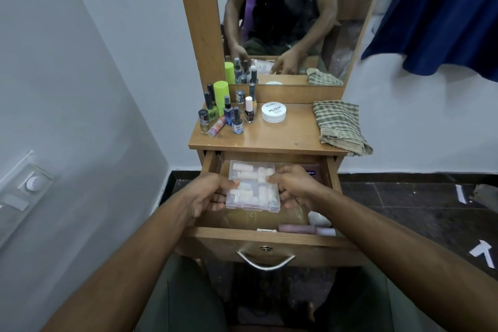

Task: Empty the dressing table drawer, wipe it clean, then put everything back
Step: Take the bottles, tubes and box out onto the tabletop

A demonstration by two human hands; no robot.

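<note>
The wooden drawer (pixel 269 237) of the dressing table stands pulled out. Over it I hold a clear plastic box (pixel 252 187) filled with small pale pieces. My left hand (pixel 208 197) grips its left edge and my right hand (pixel 295 187) grips its right edge. Inside the drawer, at the front right, lie a pink tube (pixel 305 229) and a white object (pixel 318 218); a purple item (pixel 312 171) shows behind my right hand. On the tabletop (pixel 283 137) stand several nail polish bottles (pixel 229 113), a white nail polish remover jar (pixel 273 112) and a folded checked cloth (pixel 341 127).
A mirror (pixel 283 16) rises behind the tabletop and reflects my arms. A white wall with a switch panel (pixel 24 191) is on the left. Blue fabric (pixel 442 8) hangs at upper right. The floor (pixel 417 210) is dark tile with white tape marks.
</note>
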